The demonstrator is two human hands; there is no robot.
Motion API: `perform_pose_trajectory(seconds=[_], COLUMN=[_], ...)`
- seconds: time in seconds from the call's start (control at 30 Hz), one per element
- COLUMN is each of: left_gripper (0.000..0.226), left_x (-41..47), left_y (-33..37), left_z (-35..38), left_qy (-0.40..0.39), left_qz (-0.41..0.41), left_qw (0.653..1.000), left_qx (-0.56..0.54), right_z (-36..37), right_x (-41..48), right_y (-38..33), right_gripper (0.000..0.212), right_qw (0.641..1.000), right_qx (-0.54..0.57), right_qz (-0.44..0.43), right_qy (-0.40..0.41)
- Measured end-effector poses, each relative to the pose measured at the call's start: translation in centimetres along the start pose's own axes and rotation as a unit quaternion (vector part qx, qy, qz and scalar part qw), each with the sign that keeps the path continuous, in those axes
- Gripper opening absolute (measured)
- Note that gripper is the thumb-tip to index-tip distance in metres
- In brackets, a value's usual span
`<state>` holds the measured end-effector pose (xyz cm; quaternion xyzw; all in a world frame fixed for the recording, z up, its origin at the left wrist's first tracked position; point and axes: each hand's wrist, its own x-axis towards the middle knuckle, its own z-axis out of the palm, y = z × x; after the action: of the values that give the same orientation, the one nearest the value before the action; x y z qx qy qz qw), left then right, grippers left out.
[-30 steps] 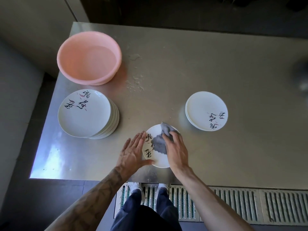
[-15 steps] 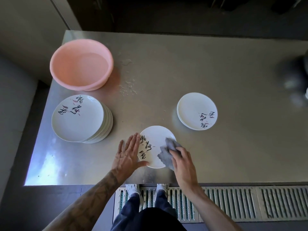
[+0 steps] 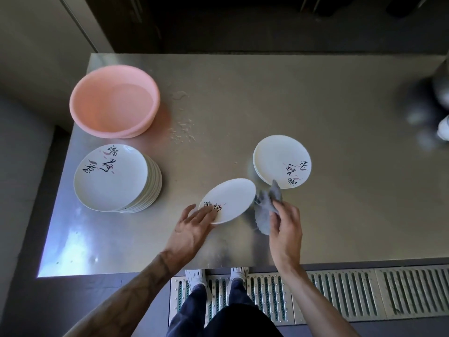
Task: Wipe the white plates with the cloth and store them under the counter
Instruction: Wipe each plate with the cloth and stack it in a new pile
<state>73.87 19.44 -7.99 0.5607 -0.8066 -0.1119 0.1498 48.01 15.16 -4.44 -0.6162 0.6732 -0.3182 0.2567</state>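
Hands (image 3: 192, 229) on plate (image 3: 233, 198) — black brush lettering, unreadable.

A brushed stainless-steel counter (image 3: 315, 98) carries everything. On it sit a round pink plastic basin (image 3: 114, 100), a tall stack of white plates (image 3: 116, 178) and a shorter white stack (image 3: 281, 161). Water droplets (image 3: 182, 132) lie beside the basin.

far right: blurred grey object (image 3: 439, 93) cut by edge | left hand (image 3: 192, 229) fingers cover plate (image 3: 230, 198) lettering
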Motion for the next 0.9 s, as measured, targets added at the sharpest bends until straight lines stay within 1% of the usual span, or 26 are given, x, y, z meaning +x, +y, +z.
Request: perform_pose_trajectory(seconds=[0.07,0.13,0.17,0.2,0.23,0.27,0.37,0.43,0.5,0.57,0.63,0.73,0.77,0.8,0.87,0.9], left_gripper=[0.033,0.029,0.027,0.031,0.04,0.051,0.081,0.1,0.111,0.118,0.122,0.123,0.122,0.124,0.127,0.127], left_x=[0.9,1.2,1.3,1.3,1.3,1.2,0.1,-0.9,-1.5,-1.6,-1.5,-1.7,-1.8,-1.9,-1.9,-1.8], left_y=[1.1,2.0,2.0,1.8,1.4,0.9,-0.9,-1.6,-1.8,-1.9,-2.2,-2.6,-2.7,-2.6,-2.4,-2.4], left_z=[-2.3,-3.5,-3.7,-3.5,-3.2,-2.7,-1.4,-1.0,-0.7,-0.5,-0.3,-0.2,-0.1,-0.1,-0.1,-0.1], left_qy=[-0.001,0.021,0.049,0.078,0.093,0.09,0.023,-0.03,-0.07,-0.089,-0.094,-0.102,-0.103,-0.105,-0.104,-0.099], left_qz=[-0.092,-0.201,-0.233,-0.251,-0.262,-0.275,-0.294,-0.274,-0.252,-0.253,-0.259,-0.265,-0.267,-0.272,-0.284,-0.289], left_qw=[0.99,0.951,0.93,0.915,0.905,0.898,0.9,0.914,0.923,0.922,0.919,0.907,0.904,0.902,0.895,0.892], left_qx=[-0.106,-0.235,-0.28,-0.306,-0.322,-0.332,-0.322,-0.299,-0.282,-0.278,-0.283,-0.312,-0.317,-0.319,-0.327,-0.333], right_z=[0.3,1.0,1.5,2.0,2.6,3.1,5.1,6.5,7.9,9.2,10.0,10.4,10.6,10.8,10.8,10.8], right_x=[0.8,1.6,1.9,2.3,2.5,2.7,3.3,3.8,4.4,4.5,4.1,3.6,4.1,4.7,5.5,5.4], right_y=[-0.8,-1.7,-2.2,-2.7,-3.2,-3.6,-3.7,-3.2,-2.8,-2.9,-3.6,-4.2,-3.9,-3.6,-3.3,-3.6], right_gripper=[0.033,0.034,0.034,0.034,0.034,0.035,0.036,0.036,0.035,0.034,0.034,0.037,0.037,0.037,0.037,0.036], right_qw=[1.0,1.0,0.999,0.998,0.997,0.996,0.991,0.986,0.979,0.971,0.954,0.898,0.893,0.905,0.938,0.943], right_qx=[0.012,0.017,0.019,0.021,0.022,0.018,-0.004,-0.02,-0.046,-0.075,-0.095,-0.106,-0.109,-0.11,-0.114,-0.116], right_qz=[-0.006,-0.025,-0.036,-0.045,-0.053,-0.06,-0.083,-0.084,-0.084,-0.104,-0.178,-0.319,-0.329,-0.303,-0.21,-0.202], right_qy=[0.005,-0.008,-0.017,-0.028,-0.042,-0.058,-0.107,-0.145,-0.178,-0.203,-0.223,-0.284,-0.286,-0.278,-0.249,-0.237])
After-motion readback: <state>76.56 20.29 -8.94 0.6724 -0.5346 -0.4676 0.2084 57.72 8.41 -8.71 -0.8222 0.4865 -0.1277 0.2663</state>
